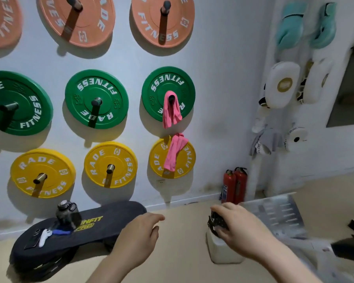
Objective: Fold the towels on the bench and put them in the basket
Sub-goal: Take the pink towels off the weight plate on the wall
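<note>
Two pink towels hang from wall pegs, one (171, 111) over a green weight plate and one (174, 153) over a yellow plate below it. The black padded bench (102, 225) lies low at the left. No towel shows on it. A pale slotted basket (278, 213), blurred, stands at the right. My left hand (140, 235) hovers above the floor beside the bench end, fingers relaxed, holding nothing. My right hand (238, 227) grips a dark object (217, 221) on top of a white container (221, 251).
On the bench stand a dark bottle (66, 215), a white object (43, 237), something blue and a flat black item. Two red fire extinguishers (234, 185) stand in the corner. Weight plates and boxing pads (282, 84) hang on the walls. Dark gear lies on the floor at the right.
</note>
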The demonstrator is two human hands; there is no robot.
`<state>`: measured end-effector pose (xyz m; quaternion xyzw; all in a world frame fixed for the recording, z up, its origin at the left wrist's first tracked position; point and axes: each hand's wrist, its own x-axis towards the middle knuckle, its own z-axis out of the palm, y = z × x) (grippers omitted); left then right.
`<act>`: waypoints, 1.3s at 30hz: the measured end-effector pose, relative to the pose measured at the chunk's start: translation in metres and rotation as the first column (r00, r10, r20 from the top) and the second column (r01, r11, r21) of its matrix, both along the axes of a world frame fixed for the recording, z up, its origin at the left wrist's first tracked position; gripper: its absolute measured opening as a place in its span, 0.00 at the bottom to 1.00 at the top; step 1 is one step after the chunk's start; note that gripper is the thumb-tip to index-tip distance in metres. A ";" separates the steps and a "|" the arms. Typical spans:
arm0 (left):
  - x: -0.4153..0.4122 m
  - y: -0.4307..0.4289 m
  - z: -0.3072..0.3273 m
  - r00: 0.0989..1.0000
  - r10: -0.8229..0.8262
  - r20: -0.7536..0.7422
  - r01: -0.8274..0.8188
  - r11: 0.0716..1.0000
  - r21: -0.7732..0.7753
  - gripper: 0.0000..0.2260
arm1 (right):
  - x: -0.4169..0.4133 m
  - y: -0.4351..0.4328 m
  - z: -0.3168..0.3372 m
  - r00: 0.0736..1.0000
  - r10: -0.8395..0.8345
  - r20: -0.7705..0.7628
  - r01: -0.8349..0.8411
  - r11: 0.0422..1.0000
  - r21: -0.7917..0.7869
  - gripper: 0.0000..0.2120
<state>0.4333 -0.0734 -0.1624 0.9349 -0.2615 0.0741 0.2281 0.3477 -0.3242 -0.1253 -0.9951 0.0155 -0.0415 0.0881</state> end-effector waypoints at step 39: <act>0.912 -0.289 0.144 0.958 0.096 0.271 0.022 0.916 -0.401 0.13 | 0.957 -0.156 0.099 0.734 -0.185 0.653 -0.118 0.913 0.391 0.11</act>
